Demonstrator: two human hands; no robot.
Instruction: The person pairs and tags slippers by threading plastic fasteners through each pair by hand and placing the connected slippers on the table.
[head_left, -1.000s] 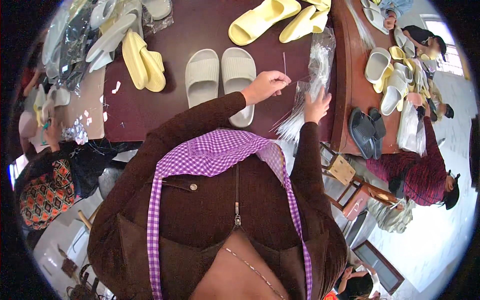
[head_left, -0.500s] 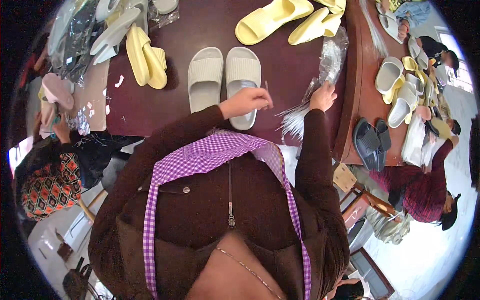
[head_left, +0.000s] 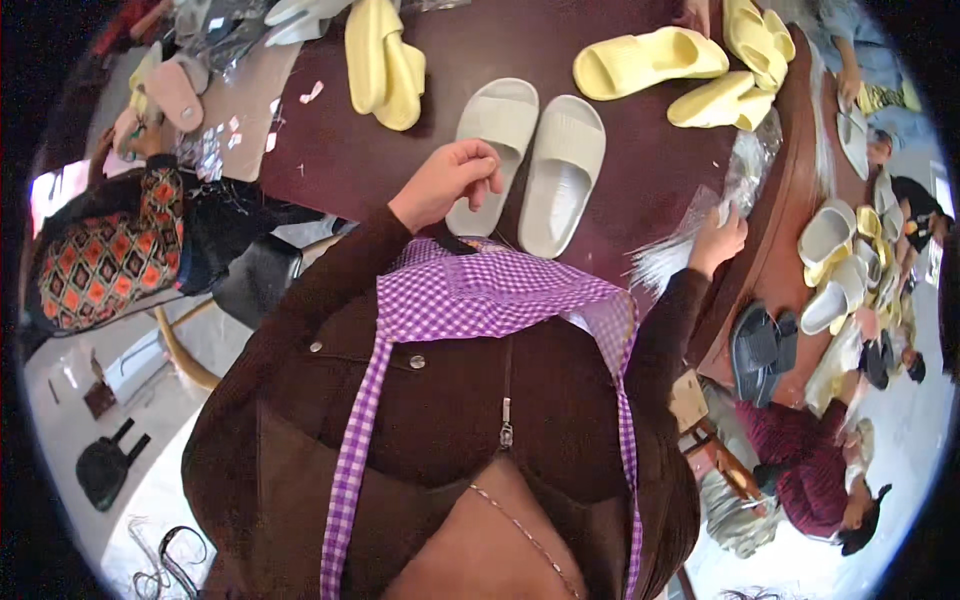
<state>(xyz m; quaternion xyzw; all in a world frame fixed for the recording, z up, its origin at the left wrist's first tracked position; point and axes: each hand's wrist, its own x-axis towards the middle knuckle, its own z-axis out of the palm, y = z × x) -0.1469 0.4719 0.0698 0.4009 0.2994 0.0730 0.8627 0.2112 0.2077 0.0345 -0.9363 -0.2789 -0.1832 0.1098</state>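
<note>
A pair of light grey slide slippers lies in front of me on the dark red table, the left slipper [head_left: 500, 115] and the right slipper [head_left: 570, 145] side by side with toes pointing away. Over the left slipper is my left hand [head_left: 447, 185], its fingers curled together; what they hold, if anything, is too small to make out. To the right, my right hand [head_left: 722, 240] closes on a bundle of thin clear plastic strands [head_left: 662, 260], which fan out toward the slippers. A crinkled clear plastic bag [head_left: 752, 160] covers the bundle's far part.
Yellow slippers [head_left: 385, 70] lie at the far left, and more yellow slippers [head_left: 650, 62] at the far right. Black slippers [head_left: 762, 350] and several grey ones rest on the right-hand table [head_left: 790, 230]. Co-workers sit on both sides, one in a patterned top [head_left: 110, 260].
My view has turned, so the table's things appear shifted right. My left hand has moved from the right slipper to above the left one. My right hand remains at the strands.
</note>
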